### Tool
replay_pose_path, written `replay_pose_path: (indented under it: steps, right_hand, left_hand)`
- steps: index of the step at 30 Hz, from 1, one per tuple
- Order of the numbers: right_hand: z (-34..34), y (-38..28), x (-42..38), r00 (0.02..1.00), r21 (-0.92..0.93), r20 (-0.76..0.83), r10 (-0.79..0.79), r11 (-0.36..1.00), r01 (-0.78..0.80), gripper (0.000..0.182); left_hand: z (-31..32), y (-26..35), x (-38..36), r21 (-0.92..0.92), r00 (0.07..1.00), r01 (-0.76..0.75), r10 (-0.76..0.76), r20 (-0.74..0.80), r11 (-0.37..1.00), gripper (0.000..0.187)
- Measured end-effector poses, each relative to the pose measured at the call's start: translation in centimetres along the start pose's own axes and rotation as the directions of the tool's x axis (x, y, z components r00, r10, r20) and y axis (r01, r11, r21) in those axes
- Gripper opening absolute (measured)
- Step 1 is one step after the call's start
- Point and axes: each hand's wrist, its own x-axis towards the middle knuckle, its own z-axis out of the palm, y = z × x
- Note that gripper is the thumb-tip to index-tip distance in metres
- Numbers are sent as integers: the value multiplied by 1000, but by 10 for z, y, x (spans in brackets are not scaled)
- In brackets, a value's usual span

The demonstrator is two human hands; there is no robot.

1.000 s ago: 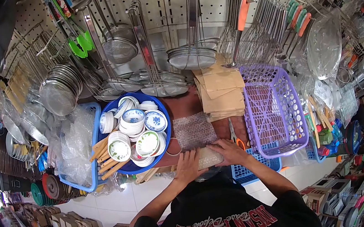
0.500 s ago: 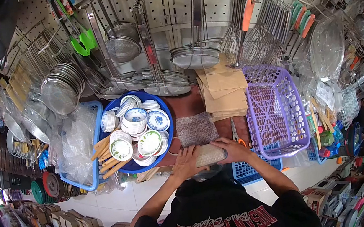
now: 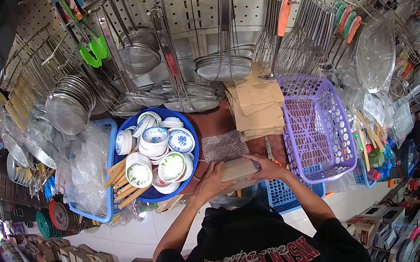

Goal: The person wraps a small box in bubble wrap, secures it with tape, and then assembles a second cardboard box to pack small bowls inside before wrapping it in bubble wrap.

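A grey-brown, block-shaped packet (image 3: 239,169) is held close to my body at the front edge of the work surface. My left hand (image 3: 210,181) grips its left end, and my right hand (image 3: 266,167) closes around the right end. Just beyond it lies a speckled sheet (image 3: 224,146). Scissors (image 3: 270,150) with orange handles rest near my right hand, which partly covers them. To the left, a round blue tub (image 3: 193,128) holds stacked small white bowls (image 3: 154,144) with blue and green floral patterns. What the packet contains is hidden.
Flat brown cardboard pieces (image 3: 256,108) are piled behind the sheet. A purple basket (image 3: 327,171) stands to the right, with a blue crate (image 3: 282,195) below. Wooden-handled utensils (image 3: 124,184) lie by the tub. Strainers (image 3: 223,68) and whisks (image 3: 308,33) hang along the back.
Both hands have turned the packet, so a different, flatter face now shows on top. My right hand has shifted slightly, and its fingers now lie along the packet's right end.
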Motion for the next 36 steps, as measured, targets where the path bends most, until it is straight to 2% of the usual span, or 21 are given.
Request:
replay_pose_path:
  steps: [5, 8, 11, 14, 17, 24, 27, 36]
  right_hand:
    - [6, 19, 7, 998, 203, -59, 26, 979, -13, 89]
    - [8, 24, 11, 993, 330, -54, 105, 940, -82, 85]
    - [9, 20, 16, 981, 295, -112, 157, 948, -118, 80]
    - [12, 20, 23, 973, 383, -125, 195, 914, -134, 72]
    - [15, 27, 27, 953, 387, -152, 261, 903, -186, 65]
    - [14, 15, 27, 938, 403, -163, 307, 888, -220, 59]
    - [16, 27, 26, 932, 409, -179, 316, 885, -222, 56]
    - [13, 27, 7, 903, 495, -173, 393, 827, -265, 52]
  left_hand:
    - [-4, 0, 5, -122, 995, 97, -98, -2, 988, 93]
    - [0, -2, 10, -198, 988, 142, -152, -36, 970, 92]
    - [5, -8, 15, -243, 979, 158, -183, -86, 957, 91]
    - [12, -18, 24, -260, 972, 174, -207, -108, 950, 91]
    - [12, -18, 26, -268, 960, 215, -253, -118, 939, 91]
    - [8, -9, 27, -282, 940, 269, -314, -130, 921, 92]
    - [11, -11, 32, -219, 942, 294, -321, -99, 930, 91]
    - [10, -6, 41, -331, 971, 237, -235, 46, 913, 88]
